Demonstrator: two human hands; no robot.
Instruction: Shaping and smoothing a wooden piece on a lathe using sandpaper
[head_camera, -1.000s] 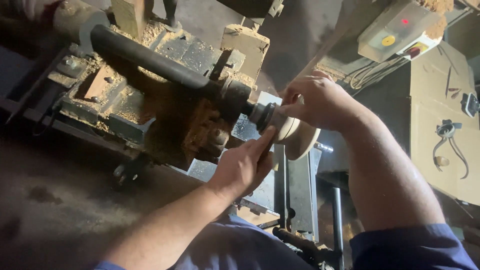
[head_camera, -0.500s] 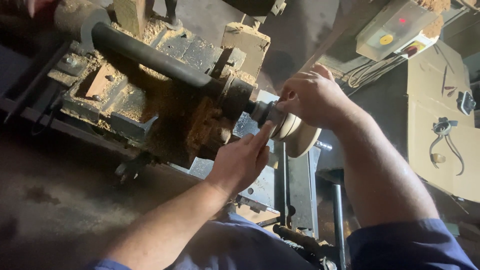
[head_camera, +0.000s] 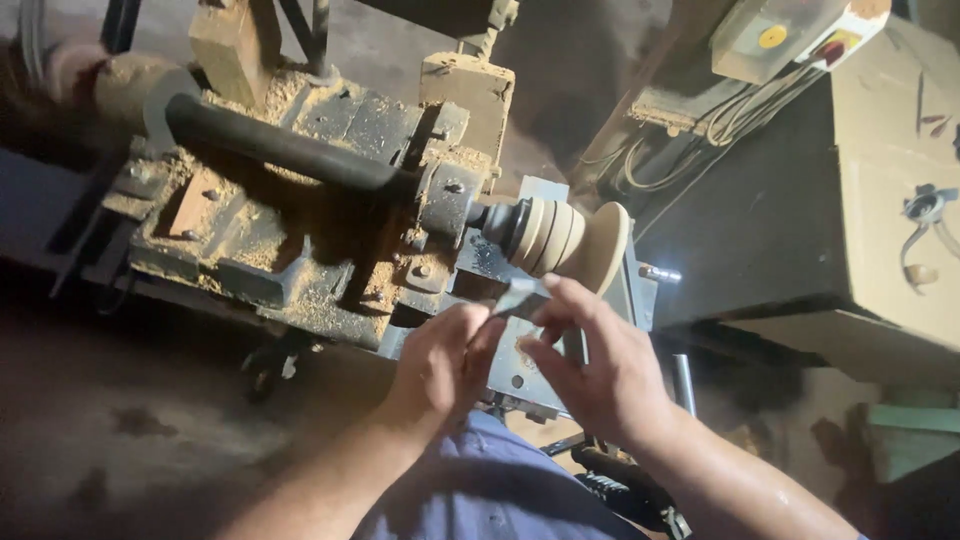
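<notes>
Dim workshop, sawdust-caked lathe across upper left. We note a pale ribbed wooden workpiece on its spindle at centre, long axis running left-right, just above both hands. Left hand and right hand pinch one small metal blade between them. Grey control box, yellow round button, upper right; tan cabinet below.

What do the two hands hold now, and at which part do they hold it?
Both hands hold a small flat pale strip, perhaps sandpaper, just below the grooved wooden workpiece on the lathe. The left hand pinches its near end; the right hand fingers touch its other side.
</notes>
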